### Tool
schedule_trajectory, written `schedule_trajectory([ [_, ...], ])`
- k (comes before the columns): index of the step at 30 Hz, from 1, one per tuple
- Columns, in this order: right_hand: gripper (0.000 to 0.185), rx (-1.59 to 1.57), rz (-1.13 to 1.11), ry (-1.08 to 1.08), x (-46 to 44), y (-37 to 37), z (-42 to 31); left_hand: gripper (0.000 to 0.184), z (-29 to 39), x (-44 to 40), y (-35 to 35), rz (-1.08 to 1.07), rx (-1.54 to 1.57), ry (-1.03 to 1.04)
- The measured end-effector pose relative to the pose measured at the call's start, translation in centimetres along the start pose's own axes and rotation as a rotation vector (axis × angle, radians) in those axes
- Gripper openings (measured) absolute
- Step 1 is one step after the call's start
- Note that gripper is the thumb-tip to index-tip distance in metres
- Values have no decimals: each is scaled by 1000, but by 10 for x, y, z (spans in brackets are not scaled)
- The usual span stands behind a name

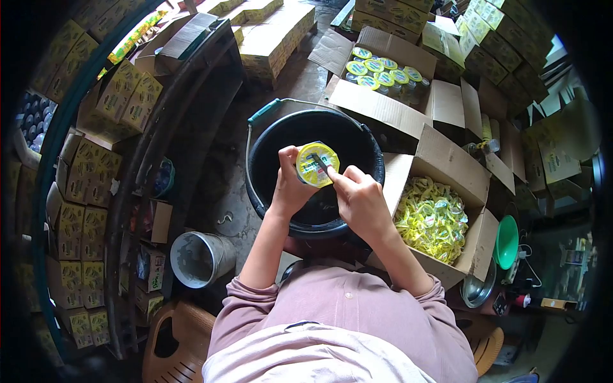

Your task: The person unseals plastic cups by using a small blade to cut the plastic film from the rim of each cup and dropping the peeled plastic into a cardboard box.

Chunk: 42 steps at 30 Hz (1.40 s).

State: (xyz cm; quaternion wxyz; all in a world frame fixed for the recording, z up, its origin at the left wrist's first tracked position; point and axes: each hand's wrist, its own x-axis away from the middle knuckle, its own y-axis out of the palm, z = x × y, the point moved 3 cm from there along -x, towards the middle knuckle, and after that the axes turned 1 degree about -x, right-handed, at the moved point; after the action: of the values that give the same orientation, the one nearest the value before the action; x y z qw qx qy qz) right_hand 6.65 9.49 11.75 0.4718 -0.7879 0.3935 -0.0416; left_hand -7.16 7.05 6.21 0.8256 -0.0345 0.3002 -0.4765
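Currently, left hand (287, 182) grips a yellow-topped cup (308, 167) over the black bucket (264, 153); right hand (359, 196) pinches a thin dark tool (322, 163), tip over the cup's lid; box (450, 158) of yellow scraps (431, 220) sits right of bucket; open carton (377, 107) of similar cups (384, 78) beyond.

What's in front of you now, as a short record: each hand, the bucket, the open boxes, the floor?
left hand: grips a cup, yellow-rimmed lid facing the camera
right hand: holds a slim dark tool, tip at the lid
bucket: black, below both hands
near box: heap of yellow scraps
far box: lidded cups
floor: whitish pail, left of the bucket
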Motion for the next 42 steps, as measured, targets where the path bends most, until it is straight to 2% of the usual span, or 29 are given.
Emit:
schedule_trajectory([
  [3,29,67,21,-31,-4,3,0,71,-10,3,5,-34,24,17],
  [9,29,53,23,-20,-5,6,7,69,-25,4,7,-33,16,-82],
  [12,28,34,-27,21,-5,5,10,69,-26,4,7,-68,-85,-28],
  [17,27,55,18,-25,-5,9,15,72,-28,4,6,-74,-155,-27],
  [21,31,28,-92,-9,1,4,18,74,-27,4,3,-43,-202,1],
  [25,30,-8,-100,2,11,-1,22,74,-26,5,5,-50,-208,-11],
  [33,28,-132,-40,72,37,-16,26,74,-26,6,5,-36,-244,-23],
  [42,28,-194,119,179,71,-33,48,65,-9,4,9,-177,-543,69],
])
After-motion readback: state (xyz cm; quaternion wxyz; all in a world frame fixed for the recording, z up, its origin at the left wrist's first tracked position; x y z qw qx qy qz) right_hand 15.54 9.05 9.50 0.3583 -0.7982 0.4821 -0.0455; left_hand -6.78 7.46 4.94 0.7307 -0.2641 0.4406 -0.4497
